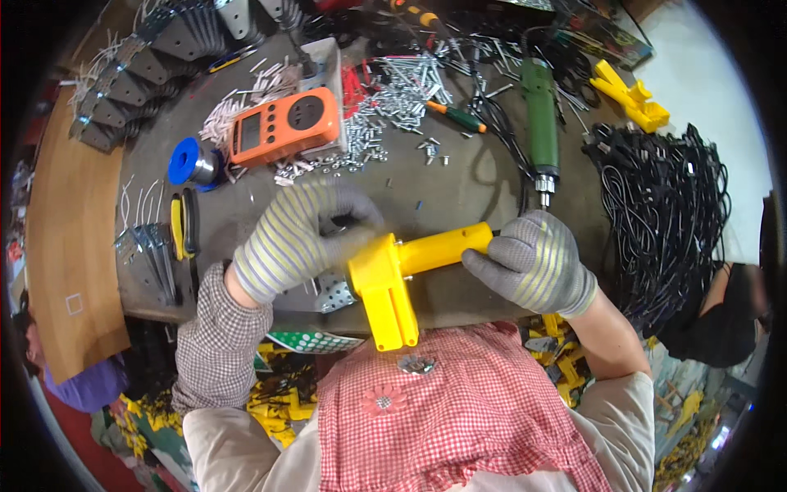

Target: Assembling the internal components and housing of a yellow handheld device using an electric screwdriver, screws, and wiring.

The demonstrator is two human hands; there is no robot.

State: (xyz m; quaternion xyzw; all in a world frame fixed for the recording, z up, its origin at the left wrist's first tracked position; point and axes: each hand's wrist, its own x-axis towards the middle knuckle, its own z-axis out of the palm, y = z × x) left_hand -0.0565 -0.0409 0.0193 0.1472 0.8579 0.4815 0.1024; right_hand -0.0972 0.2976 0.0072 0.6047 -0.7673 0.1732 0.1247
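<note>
A yellow plastic tool housing (385,291), with a tubular handle at an angle to its boxy body, is held over the table's front edge. My gloved right hand (533,262) grips the handle's far end, fingers curled and thumb pressed against it. At the body's upper left is my gloved left hand (303,234). Its fingers bend toward the housing, but the tips are smeared by motion, so whether they pinch anything is unclear. Small screws show on the housing near the handle joint. Partly behind it lies a perforated metal plate (336,297).
Beyond my hands lie an orange meter (283,127), loose screws (402,90) and a solder spool (195,162). A green electric screwdriver (541,123) hangs above my right hand. Pliers (184,223) rest at left. Black cords (656,205) pile up at right, below another yellow housing (630,97).
</note>
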